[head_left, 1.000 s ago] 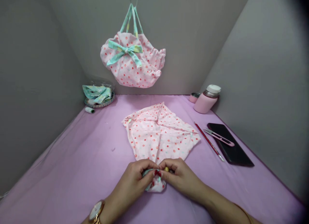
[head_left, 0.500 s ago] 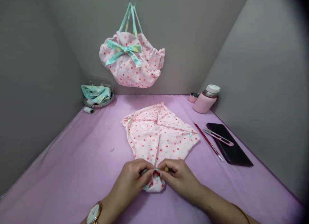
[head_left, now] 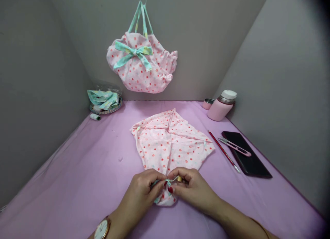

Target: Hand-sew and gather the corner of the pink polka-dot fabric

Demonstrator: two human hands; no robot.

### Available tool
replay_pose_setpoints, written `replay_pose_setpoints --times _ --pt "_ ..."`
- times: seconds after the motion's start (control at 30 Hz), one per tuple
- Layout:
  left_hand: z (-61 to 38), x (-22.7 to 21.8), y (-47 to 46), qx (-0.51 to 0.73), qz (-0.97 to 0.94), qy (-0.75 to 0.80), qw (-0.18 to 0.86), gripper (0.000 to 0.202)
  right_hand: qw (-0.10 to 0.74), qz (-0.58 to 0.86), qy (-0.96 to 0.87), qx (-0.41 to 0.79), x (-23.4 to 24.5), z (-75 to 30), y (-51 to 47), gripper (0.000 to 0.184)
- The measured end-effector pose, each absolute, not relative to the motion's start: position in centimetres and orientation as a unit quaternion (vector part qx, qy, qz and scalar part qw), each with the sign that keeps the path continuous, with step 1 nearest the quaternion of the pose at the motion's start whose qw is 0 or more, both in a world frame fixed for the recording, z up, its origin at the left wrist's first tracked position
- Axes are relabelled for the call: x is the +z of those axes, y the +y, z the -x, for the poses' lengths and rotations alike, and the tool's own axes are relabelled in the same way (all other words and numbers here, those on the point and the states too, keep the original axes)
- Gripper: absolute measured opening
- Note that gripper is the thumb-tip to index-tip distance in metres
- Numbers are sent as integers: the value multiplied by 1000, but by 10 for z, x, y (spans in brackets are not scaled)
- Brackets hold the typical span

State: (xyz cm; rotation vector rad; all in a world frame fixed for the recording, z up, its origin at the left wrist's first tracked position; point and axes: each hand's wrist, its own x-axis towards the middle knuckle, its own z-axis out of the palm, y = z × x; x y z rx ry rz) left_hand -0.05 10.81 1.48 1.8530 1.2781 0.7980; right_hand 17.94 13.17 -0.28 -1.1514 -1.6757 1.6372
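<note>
A pink cloth piece with red dots (head_left: pixel 177 146) lies spread on the table, its near end gathered up between my hands. My left hand (head_left: pixel 146 185) is closed in a pinch on the gathered edge, where a bit of mint-green fabric (head_left: pixel 155 183) shows. Close beside it, my right hand (head_left: pixel 192 187) is closed too, its fingertips at the same fold. From them a thin pale sliver that looks like a sewing needle (head_left: pixel 174 179) reaches to the cloth. A gold-coloured band (head_left: pixel 179 179) sits on a right finger. The fingers partly hide the pinched fabric.
A dotted pink cloth bag with a mint bow (head_left: pixel 144 74) hangs at the back. At right are a pink bottle (head_left: pixel 219 110), a red pencil (head_left: pixel 223 150), and thread snips (head_left: pixel 235 147) on a black phone-like slab (head_left: pixel 254 165). Mint fabric (head_left: pixel 103 99) and a thread spool (head_left: pixel 95 117) lie back left.
My right fingertips have drawn slightly away from the left ones, and the thin pale sliver now shows between them. The cloth stays spread in place.
</note>
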Motion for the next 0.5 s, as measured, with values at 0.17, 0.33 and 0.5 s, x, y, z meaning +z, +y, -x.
replay_pose_setpoints --times 0.17,0.33,0.5 --pt "-1 19 109 303 -706 507 390 14 266 429 -671 544 3 -178 132 12" --pt "0 19 110 312 -719 496 373 10 269 425 -664 554 4 -180 134 10" --pt "0 19 109 291 -735 501 353 11 264 429 -665 552 0 -179 134 10"
